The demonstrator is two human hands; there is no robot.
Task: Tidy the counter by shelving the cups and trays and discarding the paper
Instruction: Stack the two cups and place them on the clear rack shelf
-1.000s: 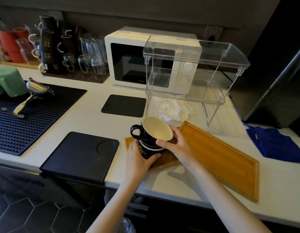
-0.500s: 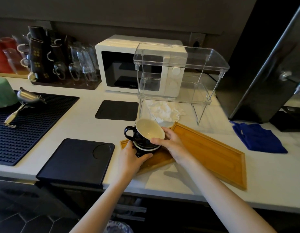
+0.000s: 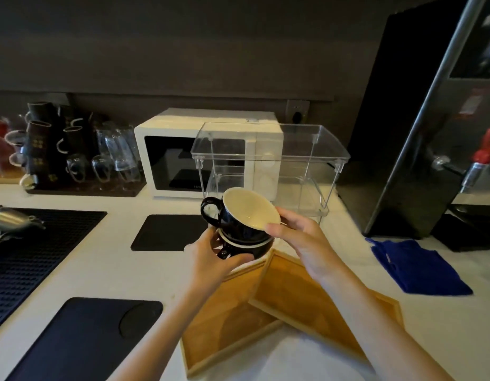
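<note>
Two stacked black cups with cream insides (image 3: 245,215) are held in the air in front of the clear two-tier acrylic shelf (image 3: 268,149). My left hand (image 3: 213,259) grips the lower cup from below and the left. My right hand (image 3: 301,237) pinches the rim of the tilted upper cup. Below them two wooden trays lie on the counter, a smaller one (image 3: 224,325) partly under a larger one (image 3: 307,301). The crumpled paper is hidden behind the cups and my hands.
A white microwave (image 3: 183,158) stands behind the shelf. Mugs and glasses (image 3: 73,155) fill a rack at the back left. Black mats (image 3: 167,232) and a black tray (image 3: 84,339) lie to the left, a blue cloth (image 3: 419,265) and a dark machine (image 3: 419,133) to the right.
Both hands have lifted the stacked cups off the wooden tray and up toward the clear shelf. The view has moved closer to the counter.
</note>
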